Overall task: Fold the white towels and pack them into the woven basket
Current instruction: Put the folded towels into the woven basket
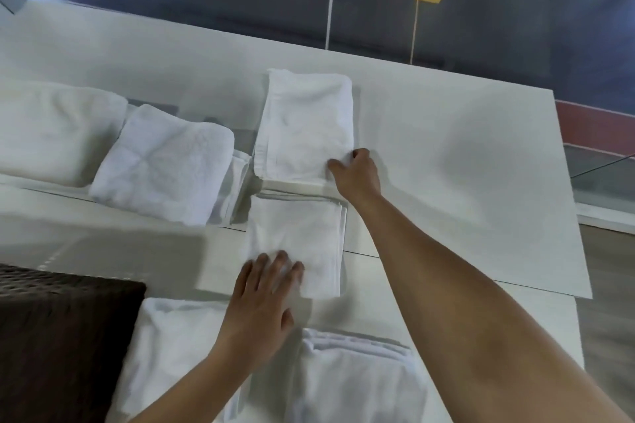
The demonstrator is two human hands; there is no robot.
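At the near edge of the tabletop (464,148), folded white towels (354,374) lie beside the dark woven basket (62,336). Just beyond them, the left grip (261,306) is released, its fingers flat on the near half of a long white towel (299,233). Farther out, the right grip (357,172) pinches the right edge of that towel's far half. More stacked towels (161,165) sit at far left.

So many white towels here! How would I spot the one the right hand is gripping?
Start at the middle of the big white tabletop. There a thin, flat white towel stretches away from the person, and the right hand pinches its near right corner. Unlike the thick fluffy folded towel to its left, it lies smooth and low.
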